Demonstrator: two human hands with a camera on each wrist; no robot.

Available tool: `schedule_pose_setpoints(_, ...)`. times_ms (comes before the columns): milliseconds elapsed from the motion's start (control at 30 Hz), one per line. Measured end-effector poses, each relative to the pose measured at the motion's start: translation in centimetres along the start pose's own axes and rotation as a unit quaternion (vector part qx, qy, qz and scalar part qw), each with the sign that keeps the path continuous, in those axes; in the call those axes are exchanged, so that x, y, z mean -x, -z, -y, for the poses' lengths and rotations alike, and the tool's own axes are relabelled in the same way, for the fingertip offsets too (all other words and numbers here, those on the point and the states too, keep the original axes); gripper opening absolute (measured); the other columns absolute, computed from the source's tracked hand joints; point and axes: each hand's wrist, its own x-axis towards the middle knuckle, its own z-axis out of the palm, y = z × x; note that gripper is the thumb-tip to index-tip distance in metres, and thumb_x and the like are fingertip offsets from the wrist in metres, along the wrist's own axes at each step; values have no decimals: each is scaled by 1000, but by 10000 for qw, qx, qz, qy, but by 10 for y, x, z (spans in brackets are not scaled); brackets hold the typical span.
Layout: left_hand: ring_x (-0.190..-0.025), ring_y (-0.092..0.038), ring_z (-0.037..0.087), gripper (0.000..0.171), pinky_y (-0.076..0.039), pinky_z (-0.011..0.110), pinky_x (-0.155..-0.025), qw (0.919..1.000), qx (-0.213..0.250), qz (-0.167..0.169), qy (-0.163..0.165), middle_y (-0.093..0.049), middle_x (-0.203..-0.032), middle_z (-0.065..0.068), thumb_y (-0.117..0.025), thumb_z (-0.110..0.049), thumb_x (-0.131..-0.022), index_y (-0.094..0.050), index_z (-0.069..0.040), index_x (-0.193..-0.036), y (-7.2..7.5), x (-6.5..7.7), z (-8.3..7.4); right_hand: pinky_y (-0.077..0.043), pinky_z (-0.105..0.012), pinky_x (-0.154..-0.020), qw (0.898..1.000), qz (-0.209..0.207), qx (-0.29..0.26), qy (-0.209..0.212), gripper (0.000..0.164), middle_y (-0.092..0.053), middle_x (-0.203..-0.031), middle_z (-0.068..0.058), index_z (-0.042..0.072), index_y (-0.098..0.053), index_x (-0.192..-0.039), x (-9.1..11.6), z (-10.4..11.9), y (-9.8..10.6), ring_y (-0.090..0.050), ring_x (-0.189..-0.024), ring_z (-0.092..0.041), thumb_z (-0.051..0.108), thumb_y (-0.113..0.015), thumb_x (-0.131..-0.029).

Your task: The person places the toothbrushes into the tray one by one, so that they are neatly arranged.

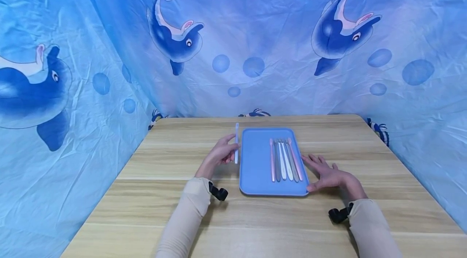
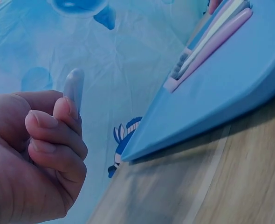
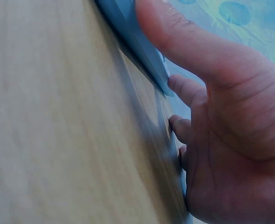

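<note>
A blue tray (image 1: pixel 255 160) lies on the wooden table. On its right half several toothbrushes (image 1: pixel 283 160) in pink, grey and white lie side by side, heads toward the far edge. Just left of the tray, my left hand (image 1: pixel 221 151) pinches a pale blue-white toothbrush (image 1: pixel 236 144) upright between thumb and fingers. In the left wrist view only the rounded handle end (image 2: pixel 74 86) of that toothbrush shows above the curled fingers. My right hand (image 1: pixel 328 175) is spread at the tray's right side, thumb and forefinger touching its edge, as the right wrist view also shows.
The wooden table (image 1: pixel 153 209) reaches around the tray on all sides. Behind it and along the sides hangs a blue curtain (image 1: pixel 226 18) printed with dolphins and bubbles. Black wrist cameras (image 1: pixel 219 192) are strapped over both sleeves.
</note>
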Motion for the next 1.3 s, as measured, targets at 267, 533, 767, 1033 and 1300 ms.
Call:
schedule_pose_setpoints(267,-35,-41,6,69,-32,20,-35,10000,35,74,46,-52,-48,-3,-58,-20,-100,-24,-17,-160,-6,-3,0,13,-86,-103,10000,-13,-58,24,118,5,-165,-31,15,-14,-162,0,0,0,16,-146,-61,49,-83,-73)
schedule_pose_setpoints(533,-35,-41,6,70,-32,19,-35,9999,24,165,19,-53,-48,-3,-58,-20,-100,-23,-16,-160,-10,-1,-1,12,-86,-103,10000,-38,-15,18,118,5,-165,-31,15,-14,-162,0,-1,-1,16,-146,-61,50,-83,-73)
schedule_pose_setpoints(767,-36,-41,6,70,-33,19,-35,9999,-38,151,17,-53,-48,-4,-59,-20,-100,-24,-16,-160,-10,-1,-1,13,-86,-103,10000,-59,-27,68,116,5,-165,-32,15,-14,-162,1,-1,-1,16,-146,-62,50,-82,-74)
schedule_pose_setpoints(1033,-35,-40,5,69,-31,19,-35,9999,-60,108,43,-53,-48,-3,-59,-21,-100,-25,-17,-160,-10,-3,1,13,-86,-102,9999,-66,-79,109,116,6,-164,-32,15,-15,-162,2,1,1,17,-145,-62,49,-82,-74)
schedule_pose_setpoints(1300,-35,-40,5,70,-32,19,-35,9999,-55,95,108,-51,-47,-3,-59,-19,-100,-25,-17,-160,-10,-3,0,12,-86,-103,9998,-89,-95,139,115,5,-165,-32,14,-16,-162,3,1,0,16,-146,-62,47,-83,-74)
